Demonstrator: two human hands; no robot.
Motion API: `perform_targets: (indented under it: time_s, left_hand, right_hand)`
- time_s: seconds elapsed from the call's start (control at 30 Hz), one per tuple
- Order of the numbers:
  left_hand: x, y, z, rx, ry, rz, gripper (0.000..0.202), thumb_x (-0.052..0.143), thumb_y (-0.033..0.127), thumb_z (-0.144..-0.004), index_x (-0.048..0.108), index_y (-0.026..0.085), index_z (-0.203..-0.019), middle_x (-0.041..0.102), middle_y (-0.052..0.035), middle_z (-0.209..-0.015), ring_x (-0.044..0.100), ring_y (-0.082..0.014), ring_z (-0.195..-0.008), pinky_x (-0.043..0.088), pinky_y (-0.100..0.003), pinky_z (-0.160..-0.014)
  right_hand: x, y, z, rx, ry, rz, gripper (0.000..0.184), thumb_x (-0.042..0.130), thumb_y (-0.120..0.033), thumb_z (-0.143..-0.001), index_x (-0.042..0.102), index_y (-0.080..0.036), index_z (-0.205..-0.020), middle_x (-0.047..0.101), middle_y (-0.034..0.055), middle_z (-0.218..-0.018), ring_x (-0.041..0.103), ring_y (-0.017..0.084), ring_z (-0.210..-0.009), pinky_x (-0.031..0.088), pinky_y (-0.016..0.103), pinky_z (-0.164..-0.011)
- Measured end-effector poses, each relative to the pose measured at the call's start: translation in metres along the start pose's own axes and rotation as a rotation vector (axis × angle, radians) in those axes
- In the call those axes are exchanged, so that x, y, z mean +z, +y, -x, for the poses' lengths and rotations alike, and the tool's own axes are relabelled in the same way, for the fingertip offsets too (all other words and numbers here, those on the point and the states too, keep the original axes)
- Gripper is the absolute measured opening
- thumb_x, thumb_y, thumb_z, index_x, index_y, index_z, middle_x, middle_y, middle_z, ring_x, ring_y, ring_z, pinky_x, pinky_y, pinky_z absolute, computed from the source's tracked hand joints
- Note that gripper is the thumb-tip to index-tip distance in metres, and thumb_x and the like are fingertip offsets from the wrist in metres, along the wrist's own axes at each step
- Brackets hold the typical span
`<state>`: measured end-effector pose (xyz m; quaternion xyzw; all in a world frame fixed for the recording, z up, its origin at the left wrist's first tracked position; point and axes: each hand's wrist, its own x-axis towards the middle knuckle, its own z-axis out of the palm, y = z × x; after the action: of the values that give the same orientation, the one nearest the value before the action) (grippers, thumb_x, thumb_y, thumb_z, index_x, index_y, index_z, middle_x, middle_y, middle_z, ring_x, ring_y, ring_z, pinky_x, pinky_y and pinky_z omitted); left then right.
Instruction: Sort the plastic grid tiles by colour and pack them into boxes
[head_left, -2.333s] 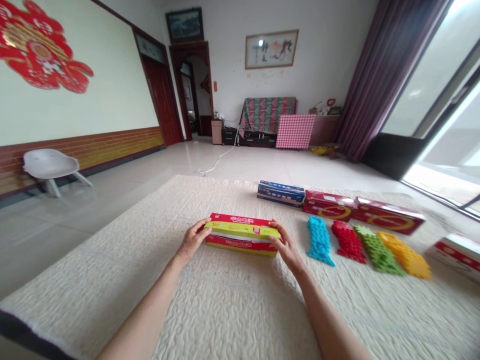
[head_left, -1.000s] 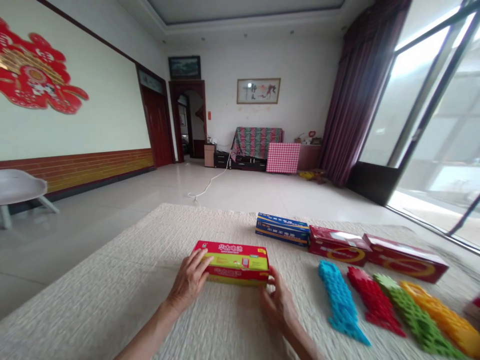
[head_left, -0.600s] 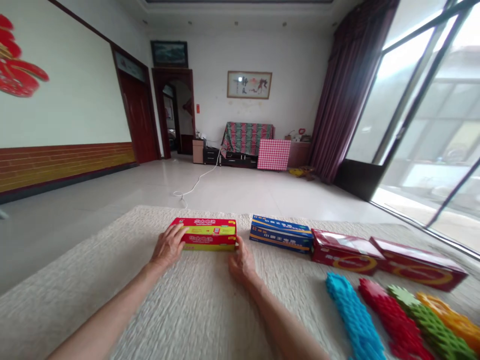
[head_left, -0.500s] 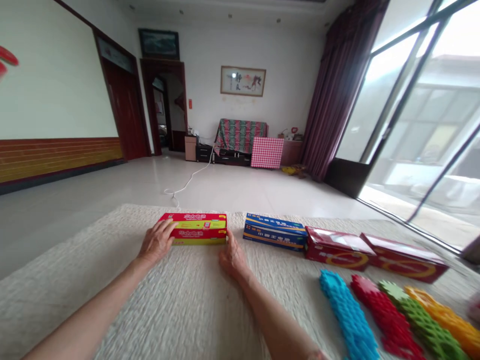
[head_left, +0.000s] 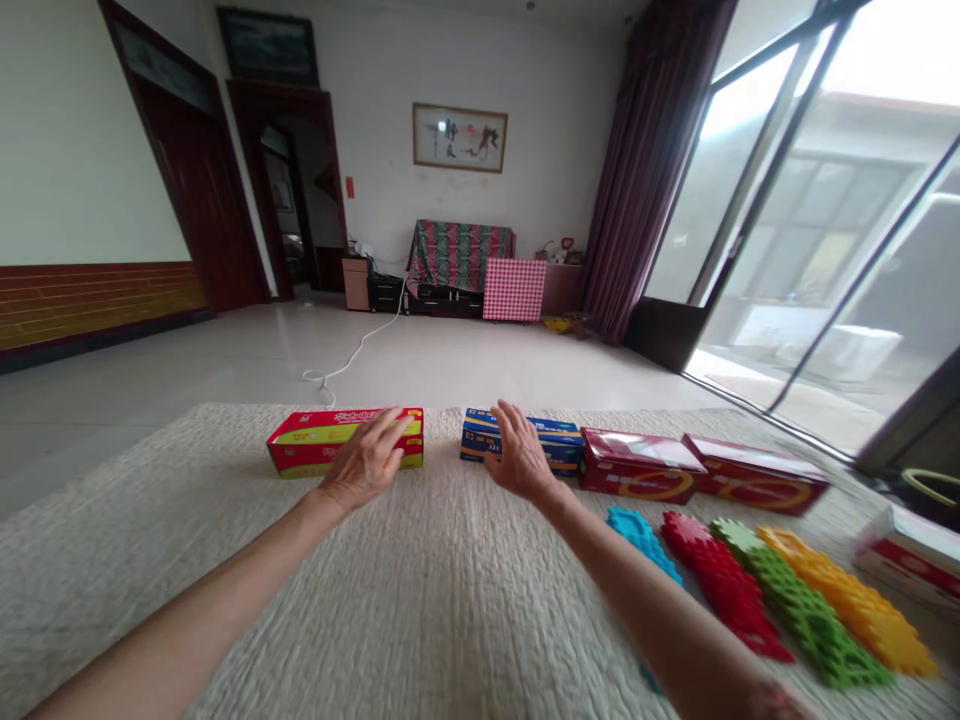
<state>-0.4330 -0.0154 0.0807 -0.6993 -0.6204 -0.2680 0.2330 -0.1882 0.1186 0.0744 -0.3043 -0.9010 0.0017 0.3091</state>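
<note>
A red and yellow battery box (head_left: 307, 437) lies lengthwise on the cream textured mat (head_left: 420, 600). My left hand (head_left: 367, 460) is in front of its right half, fingers stretched out; whether they touch the box I cannot tell. To the right, across a gap, is a blue battery box (head_left: 559, 440) with orange stripes. Over its left part is my right hand (head_left: 519, 455), fingers apart, hiding some of the print. Contact there is also unclear. Two dark red boxes, a nearer one (head_left: 641, 465) and a farther one (head_left: 757, 475), continue the row to the right.
Blue (head_left: 637, 530), red (head_left: 720, 575), green (head_left: 810, 610) and yellow (head_left: 847, 590) stacks of plastic pieces lie at right. A white and red box (head_left: 911, 560) sits beyond them. A white cable (head_left: 360, 345) crosses the tiled floor behind the mat.
My left hand has moved from the red and yellow box's left end to its right half. My right hand has left that box's right end and moved over to the blue box. The view has shifted.
</note>
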Motion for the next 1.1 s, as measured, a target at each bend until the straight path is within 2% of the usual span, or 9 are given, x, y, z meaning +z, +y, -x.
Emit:
perform_targets:
  time_s: [0.1,0.2,0.33,0.47,0.63,0.77,0.9,1.0,1.1]
  left_hand:
    - [0.036,0.045,-0.04,-0.04,-0.085,0.127,0.052,0.043,0.008,-0.08,0.049,0.014,-0.131,0.047,-0.0142,-0.134,0.048,-0.0247,-0.123,0.042,-0.038,-0.104]
    - [0.069,0.071,-0.067,-0.172,-0.161,0.18,0.051,0.045,0.007,-0.078,0.054,0.017,-0.128,0.046,-0.0146,-0.134,0.054,-0.0257,-0.116,0.046,-0.04,-0.098]
    - [0.091,0.08,-0.08,-0.251,-0.23,0.247,0.044,0.05,0.007,-0.075,0.064,0.022,-0.114,0.047,-0.0095,-0.135,0.056,-0.0238,-0.113,0.048,-0.038,-0.096]
    - [0.092,0.081,-0.073,-0.302,-0.185,0.253,0.034,0.051,0.008,-0.076,0.068,0.019,-0.104,0.051,-0.0103,-0.131,0.056,-0.0245,-0.115,0.047,-0.039,-0.098]
    - [0.055,0.087,-0.039,-0.304,-0.078,0.229,0.026,0.05,0.009,-0.078,0.067,0.019,-0.095,0.058,-0.0091,-0.122,0.053,-0.0241,-0.119,0.044,-0.039,-0.101]
    - [-0.003,0.103,0.008,-0.319,-0.031,0.199,0.015,0.055,0.027,-0.084,0.067,0.022,-0.09,0.061,-0.0069,-0.118,0.056,-0.0239,-0.113,0.044,-0.04,-0.099]
    - [-0.061,0.131,0.061,-0.361,-0.01,0.172,0.019,0.057,0.038,-0.084,0.068,0.023,-0.09,0.064,-0.0052,-0.113,0.059,-0.0234,-0.103,0.049,-0.041,-0.091]
    - [-0.089,0.151,0.099,-0.382,-0.04,0.191,0.027,0.062,0.039,-0.079,0.067,0.025,-0.101,0.063,-0.0055,-0.118,0.06,-0.0239,-0.103,0.05,-0.041,-0.089]
    - [-0.104,0.162,0.125,-0.394,-0.152,0.232,0.036,0.066,0.04,-0.074,0.067,0.025,-0.107,0.061,-0.0062,-0.124,0.06,-0.0245,-0.107,0.05,-0.04,-0.091]
  right_hand:
    - [-0.026,0.039,-0.019,0.093,-0.288,0.209,0.084,0.064,-0.026,-0.068,0.028,-0.01,-0.141,0.019,0.0189,-0.153,0.014,0.037,-0.14,0.013,0.056,-0.111]
    - [-0.032,0.064,-0.036,0.11,-0.433,0.282,0.089,0.071,-0.023,-0.06,0.031,-0.012,-0.139,0.025,0.0195,-0.15,0.019,0.038,-0.137,0.011,0.058,-0.109]
    - [-0.025,0.08,-0.045,0.122,-0.515,0.257,0.079,0.074,-0.022,-0.054,0.044,-0.016,-0.127,0.053,0.018,-0.124,0.044,0.037,-0.119,0.025,0.061,-0.1]
    - [-0.021,0.075,-0.041,0.09,-0.502,0.222,0.069,0.071,-0.026,-0.062,0.046,-0.017,-0.126,0.056,0.0164,-0.114,0.053,0.032,-0.105,0.036,0.047,-0.093]
    - [-0.033,0.037,-0.024,0.011,-0.492,0.153,0.07,0.07,-0.031,-0.062,0.046,-0.017,-0.127,0.055,0.0147,-0.111,0.054,0.03,-0.103,0.038,0.041,-0.089]
    - [-0.057,-0.003,0.009,-0.079,-0.545,-0.032,0.07,0.07,-0.036,-0.062,0.048,-0.018,-0.125,0.056,0.0131,-0.109,0.055,0.028,-0.1,0.041,0.039,-0.087]
    - [-0.088,-0.04,0.059,-0.163,-0.589,-0.172,0.07,0.071,-0.035,-0.061,0.049,-0.02,-0.125,0.057,0.0114,-0.109,0.055,0.027,-0.098,0.042,0.038,-0.085]
    - [-0.108,-0.064,0.098,-0.223,-0.549,-0.2,0.068,0.07,-0.032,-0.061,0.049,-0.022,-0.125,0.057,0.0103,-0.108,0.054,0.026,-0.097,0.04,0.04,-0.087]
    - [-0.117,-0.082,0.128,-0.264,-0.532,-0.176,0.068,0.07,-0.03,-0.062,0.049,-0.021,-0.126,0.058,0.0106,-0.107,0.054,0.026,-0.096,0.038,0.042,-0.089]
